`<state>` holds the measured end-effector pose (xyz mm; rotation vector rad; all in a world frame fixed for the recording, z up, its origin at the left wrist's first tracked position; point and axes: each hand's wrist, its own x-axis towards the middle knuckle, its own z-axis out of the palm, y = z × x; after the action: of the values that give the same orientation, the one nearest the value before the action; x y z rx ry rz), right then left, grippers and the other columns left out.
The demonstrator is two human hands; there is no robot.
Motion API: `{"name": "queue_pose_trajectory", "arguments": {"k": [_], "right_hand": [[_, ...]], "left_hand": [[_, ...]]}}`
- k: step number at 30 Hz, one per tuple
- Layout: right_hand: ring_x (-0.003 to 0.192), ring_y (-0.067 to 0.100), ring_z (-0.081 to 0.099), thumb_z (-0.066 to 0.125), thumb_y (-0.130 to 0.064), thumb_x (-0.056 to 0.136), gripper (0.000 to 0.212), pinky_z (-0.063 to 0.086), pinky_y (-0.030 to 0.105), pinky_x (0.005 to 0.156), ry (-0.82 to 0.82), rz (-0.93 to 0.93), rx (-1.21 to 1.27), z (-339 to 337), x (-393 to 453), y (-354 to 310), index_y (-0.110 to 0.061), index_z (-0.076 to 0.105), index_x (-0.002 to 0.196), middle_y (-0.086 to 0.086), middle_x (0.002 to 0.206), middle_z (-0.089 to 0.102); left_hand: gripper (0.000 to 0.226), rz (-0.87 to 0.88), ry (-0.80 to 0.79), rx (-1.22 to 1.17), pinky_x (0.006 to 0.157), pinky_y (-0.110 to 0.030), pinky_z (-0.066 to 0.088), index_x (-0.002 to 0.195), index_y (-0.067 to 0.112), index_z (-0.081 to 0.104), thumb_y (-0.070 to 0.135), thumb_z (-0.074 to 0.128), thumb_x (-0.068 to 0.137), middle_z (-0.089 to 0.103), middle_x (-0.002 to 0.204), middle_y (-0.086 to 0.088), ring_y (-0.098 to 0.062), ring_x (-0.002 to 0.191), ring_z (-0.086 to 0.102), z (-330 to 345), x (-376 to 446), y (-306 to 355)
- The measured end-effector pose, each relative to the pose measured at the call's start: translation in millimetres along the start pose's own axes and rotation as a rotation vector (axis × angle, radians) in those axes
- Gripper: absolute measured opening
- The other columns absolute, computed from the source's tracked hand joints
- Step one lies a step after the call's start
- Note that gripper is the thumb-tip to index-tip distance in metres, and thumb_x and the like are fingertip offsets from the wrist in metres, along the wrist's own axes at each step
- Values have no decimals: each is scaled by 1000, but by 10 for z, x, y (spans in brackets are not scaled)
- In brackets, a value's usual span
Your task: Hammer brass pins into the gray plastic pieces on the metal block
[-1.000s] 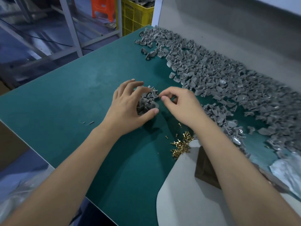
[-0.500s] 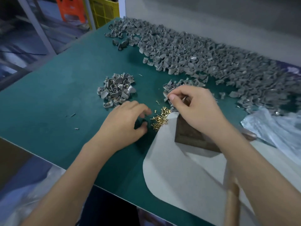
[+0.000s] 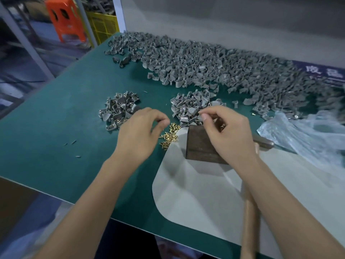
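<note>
A dark metal block [image 3: 200, 146] stands on a pale mat [image 3: 196, 193]. Over its top my right hand [image 3: 227, 135] pinches a small gray plastic piece between thumb and forefinger; the fingers hide most of it. A heap of brass pins [image 3: 169, 136] lies just left of the block. My left hand [image 3: 140, 133] is curled beside it, its thumb and forefinger closed on a pin at the heap's upper edge. Loose gray pieces [image 3: 192, 106] are piled behind the block. A hammer lies under my right forearm, its wooden handle [image 3: 250, 212] toward me and its head [image 3: 265, 143] right of the block.
A smaller pile of gray pieces with pins in them [image 3: 119, 109] sits left on the green table [image 3: 65, 128]. A long heap of gray pieces [image 3: 224, 68] runs along the back wall. A clear plastic bag [image 3: 306, 135] lies at the right. The table's front edge runs close below my forearms.
Both hands have left the small left pile. My left hand went to the brass pins and closed its fingers there; my right hand came over the metal block, still pinched.
</note>
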<state>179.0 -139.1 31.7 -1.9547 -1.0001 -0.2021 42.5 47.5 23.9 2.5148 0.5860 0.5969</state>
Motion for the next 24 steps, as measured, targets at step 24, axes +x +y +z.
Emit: {"name": "queue_pose_trajectory", "arguments": {"k": [24], "right_hand": [[74, 7, 61, 69, -22, 96, 5, 48, 26, 65, 165, 127, -140, -421, -12, 330, -25, 70, 92, -17, 82, 66]], "left_hand": [[9, 178, -193, -250, 69, -28, 45, 85, 37, 72, 40, 72, 93, 68, 86, 24, 6, 78, 57, 529, 640, 434]]}}
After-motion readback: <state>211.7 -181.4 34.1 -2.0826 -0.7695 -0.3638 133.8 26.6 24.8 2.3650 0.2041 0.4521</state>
